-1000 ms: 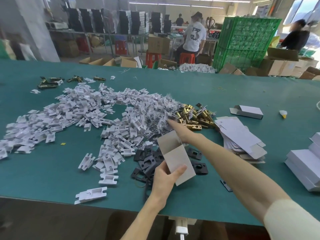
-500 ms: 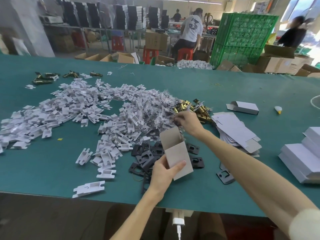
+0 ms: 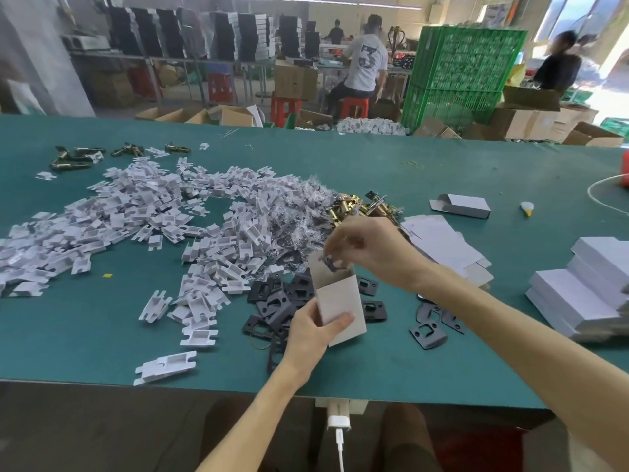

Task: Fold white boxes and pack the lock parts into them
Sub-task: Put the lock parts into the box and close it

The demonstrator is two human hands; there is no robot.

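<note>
Near the front edge of the desk [image 3: 102, 335], at centre, the left hand [image 3: 311, 332] grips a white box [image 3: 340, 301] upright, with the thumb across its front face and the fingers hidden behind it. The box top is open. Just above the mouth, at 12 o'clock, the right hand [image 3: 369, 250] pinches a small bag [image 3: 332, 262] with bunched fingertips. Motion blur hides what the bag holds, and I cannot tell whether it touches the rim. Around the box from 9 to 3 o'clock lie black plates [image 3: 269, 294], some hidden behind it. Toward 10 o'clock spread white plastic pieces [image 3: 136, 216]. At 12 o'clock sit brass latches [image 3: 354, 207], partly covered by the right hand. At 2 o'clock flat box blanks [image 3: 439, 240] run under the forearm. At 3 o'clock a stack of folded boxes [image 3: 585, 294] is cut off by the frame edge.
</note>
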